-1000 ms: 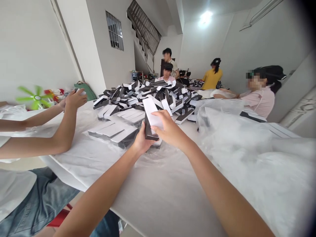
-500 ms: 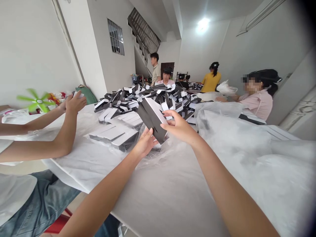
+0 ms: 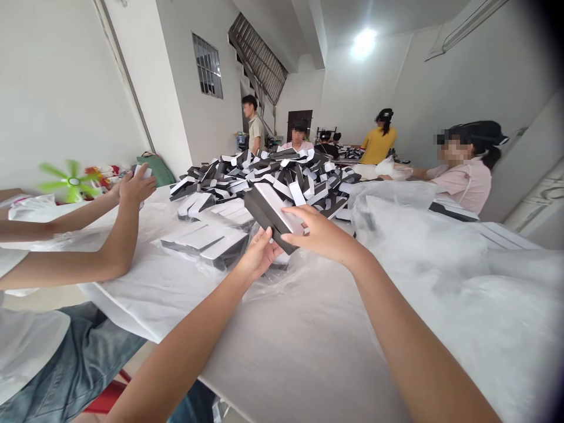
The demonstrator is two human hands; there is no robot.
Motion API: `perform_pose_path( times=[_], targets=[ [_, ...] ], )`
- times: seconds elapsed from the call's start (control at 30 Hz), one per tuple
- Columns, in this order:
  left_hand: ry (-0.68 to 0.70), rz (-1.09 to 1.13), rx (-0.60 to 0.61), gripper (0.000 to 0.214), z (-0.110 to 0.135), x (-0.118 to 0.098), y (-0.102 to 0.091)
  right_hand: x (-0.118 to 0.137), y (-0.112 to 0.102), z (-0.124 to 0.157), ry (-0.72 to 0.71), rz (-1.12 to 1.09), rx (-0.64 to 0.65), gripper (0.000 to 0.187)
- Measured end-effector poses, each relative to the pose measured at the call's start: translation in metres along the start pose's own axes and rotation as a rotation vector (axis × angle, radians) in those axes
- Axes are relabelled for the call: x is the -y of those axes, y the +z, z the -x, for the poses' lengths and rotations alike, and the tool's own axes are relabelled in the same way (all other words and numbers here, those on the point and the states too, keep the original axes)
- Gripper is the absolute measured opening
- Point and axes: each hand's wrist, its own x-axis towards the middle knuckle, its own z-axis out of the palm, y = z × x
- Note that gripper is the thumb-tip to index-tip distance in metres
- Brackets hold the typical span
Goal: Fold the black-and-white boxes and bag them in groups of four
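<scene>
I keep the left hand grasping the lower part of a black-and-white carton, thumb on the dark side. The carton slants up and away beyond that hand. I hold the right hand at its white face (full grip or light contact, I cannot tell). The carton pile lies behind.

Your box is black and white, the pile of boxes likewise, your desk white, the fan bright green, the jeans faded blue.
</scene>
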Motion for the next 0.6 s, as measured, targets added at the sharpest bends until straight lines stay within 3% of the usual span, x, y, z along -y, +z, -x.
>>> perform_pose_path(
  times=[0.1, 0.2, 0.27, 0.33, 0.4, 0.47, 0.5, 0.6],
  targets=[
    [0.022, -0.046, -0.042, 0.037, -0.003, -0.004, -0.002, 0.003, 0.005, -0.001, 0.011, 0.031, -0.01, 0.062],
    [0.006, -0.205, -0.023, 0.046, -0.001, -0.012, 0.006, 0.01, -0.009, 0.003, 0.075, 0.08, -0.063, 0.06],
    [0.034, -0.47, 0.07, 0.054, 0.006, -0.017, 0.017, 0.016, -0.031, 0.013, 0.117, 0.14, -0.121, 0.058],
    [0.076, -0.889, 0.223, 0.064, 0.013, -0.017, 0.027, 0.021, -0.059, 0.031, 0.171, 0.22, -0.155, 0.056],
    [0.091, -1.325, 0.355, 0.058, 0.018, -0.013, 0.032, 0.024, -0.086, 0.055, 0.236, 0.318, -0.098, 0.056],
    [0.086, -1.595, 0.388, 0.024, 0.018, -0.008, 0.032, 0.027, -0.104, 0.082, 0.31, 0.404, 0.019, 0.057],
    [0.091, -1.642, 0.356, 0.015, 0.016, -0.005, 0.03, 0.029, -0.109, 0.095, 0.342, 0.426, 0.085, 0.056],
    [0.151, -1.526, 0.142, 0.019, 0.009, -0.003, 0.023, 0.039, -0.103, 0.128, 0.373, 0.376, 0.328, 0.051]
  ],
)
